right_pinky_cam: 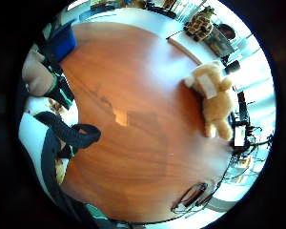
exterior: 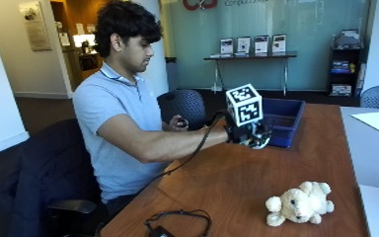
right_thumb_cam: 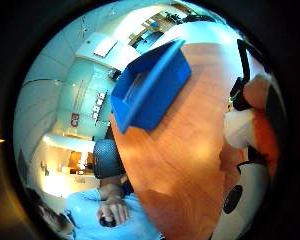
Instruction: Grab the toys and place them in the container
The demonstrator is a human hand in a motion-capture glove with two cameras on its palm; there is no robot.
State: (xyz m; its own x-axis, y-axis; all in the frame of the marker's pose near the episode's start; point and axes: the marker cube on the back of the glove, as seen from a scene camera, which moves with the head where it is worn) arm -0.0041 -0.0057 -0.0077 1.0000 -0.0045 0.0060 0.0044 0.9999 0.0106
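We are seeing the gloved right hand holding a white-and-orange toy in its fingers above the wooden surface, the blue container at its 2 o'clock and a teddy bear lying at 5 o'clock.

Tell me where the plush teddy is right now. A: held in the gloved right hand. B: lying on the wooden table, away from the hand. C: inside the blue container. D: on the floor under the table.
B: in the outside view the plush teddy lies on the wooden table, well short of the gloved right hand raised near the blue container.

Tan plush bear on table, blue container beyond
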